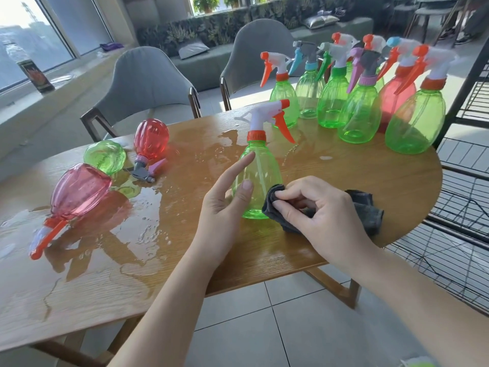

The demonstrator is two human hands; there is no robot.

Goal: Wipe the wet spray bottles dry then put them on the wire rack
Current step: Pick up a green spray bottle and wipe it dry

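A green spray bottle [260,168] with an orange trigger and white head stands upright on the wooden table [132,260]. My left hand [227,202] is at its left side, fingers straight, thumb touching the bottle. My right hand [320,215] grips a dark grey cloth [367,210] against the bottle's lower right side. Three wet bottles lie on their sides at the left: a pink one [79,192], a green one [105,156], a red one [150,141]. The black wire rack [465,202] stands at the right.
Several upright spray bottles [357,102], mostly green, cluster at the table's far right. Puddles of water [111,234] cover the left and middle of the table. Two grey chairs [148,86] stand behind the table. Tiled floor lies below.
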